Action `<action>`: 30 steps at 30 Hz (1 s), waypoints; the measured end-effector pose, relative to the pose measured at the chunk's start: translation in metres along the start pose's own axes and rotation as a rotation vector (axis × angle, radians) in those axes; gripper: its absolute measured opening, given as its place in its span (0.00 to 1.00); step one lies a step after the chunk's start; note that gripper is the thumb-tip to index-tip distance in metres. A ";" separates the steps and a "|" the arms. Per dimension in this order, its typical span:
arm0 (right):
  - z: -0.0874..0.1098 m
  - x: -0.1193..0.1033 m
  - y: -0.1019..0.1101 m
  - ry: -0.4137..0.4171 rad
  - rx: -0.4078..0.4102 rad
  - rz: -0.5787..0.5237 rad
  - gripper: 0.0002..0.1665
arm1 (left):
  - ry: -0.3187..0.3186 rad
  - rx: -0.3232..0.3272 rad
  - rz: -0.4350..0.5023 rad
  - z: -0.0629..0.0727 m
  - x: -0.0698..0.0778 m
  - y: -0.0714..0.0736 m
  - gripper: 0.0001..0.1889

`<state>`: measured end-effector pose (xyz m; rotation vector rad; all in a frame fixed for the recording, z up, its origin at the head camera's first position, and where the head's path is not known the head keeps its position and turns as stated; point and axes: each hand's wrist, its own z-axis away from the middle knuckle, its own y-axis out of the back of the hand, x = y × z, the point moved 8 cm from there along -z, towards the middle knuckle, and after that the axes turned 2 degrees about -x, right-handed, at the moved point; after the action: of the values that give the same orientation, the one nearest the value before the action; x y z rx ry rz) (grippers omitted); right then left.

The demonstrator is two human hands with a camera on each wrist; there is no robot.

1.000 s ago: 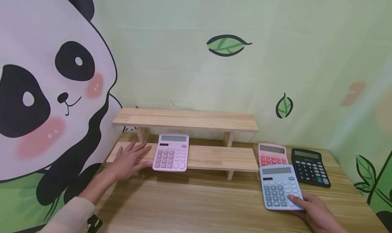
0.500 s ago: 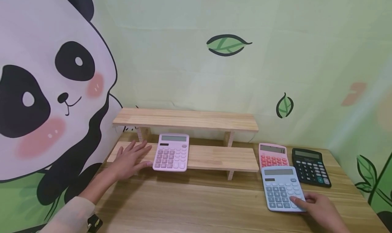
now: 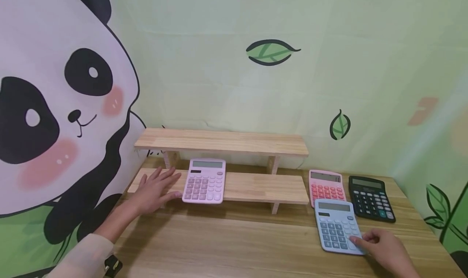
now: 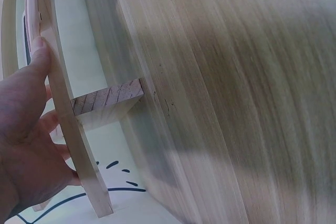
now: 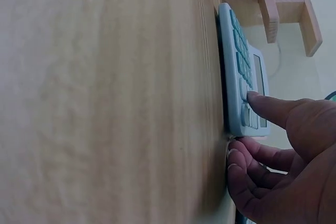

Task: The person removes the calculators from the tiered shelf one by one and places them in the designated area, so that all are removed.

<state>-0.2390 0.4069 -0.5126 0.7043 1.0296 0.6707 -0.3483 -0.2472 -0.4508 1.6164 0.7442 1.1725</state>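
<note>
At the right of the table, my right hand (image 3: 387,247) pinches the near right corner of a light blue calculator (image 3: 336,229). In the right wrist view the thumb lies on its keys and the curled fingers (image 5: 241,166) are at its edge, low by the table. My left hand (image 3: 155,190) rests with spread fingers on the lower wooden shelf (image 3: 263,186). Its thumb touches or nearly touches the left edge of a lavender calculator (image 3: 203,180) leaning on that shelf. A pink calculator (image 3: 325,184) lies behind the blue one, which covers its lower part.
A black calculator (image 3: 371,199) lies right of the pink one. Above and behind the lower shelf runs an upper wooden shelf (image 3: 223,142). The wooden table (image 3: 219,245) meets a wall cloth (image 3: 204,67) printed with a panda and leaves.
My right hand has moved slightly right and toward me with the light blue calculator, lowering it and uncovering more of the pink one. The left hand stays in place.
</note>
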 end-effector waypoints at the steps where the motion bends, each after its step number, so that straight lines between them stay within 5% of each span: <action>1: 0.000 0.000 0.000 0.002 0.000 -0.001 0.37 | 0.001 0.003 -0.002 0.000 0.000 0.000 0.41; 7: 0.003 -0.011 0.007 0.019 0.041 0.045 0.39 | -0.005 0.004 0.000 0.000 -0.001 0.002 0.41; 11: 0.009 -0.041 0.013 0.082 0.116 0.036 0.39 | -0.006 0.001 -0.009 0.001 -0.001 0.002 0.40; 20: 0.027 -0.136 -0.004 0.398 0.145 -0.047 0.22 | -0.006 -0.002 -0.011 -0.003 0.003 0.005 0.40; 24: 0.029 -0.172 -0.027 0.494 0.090 -0.150 0.16 | -0.005 0.001 -0.012 -0.002 0.004 0.005 0.39; 30: 0.033 -0.220 -0.075 0.577 -0.096 -0.276 0.14 | -0.007 -0.001 -0.017 0.000 0.005 0.005 0.39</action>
<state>-0.2765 0.1848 -0.4458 0.2720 1.5790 0.6899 -0.3473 -0.2445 -0.4445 1.6098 0.7512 1.1545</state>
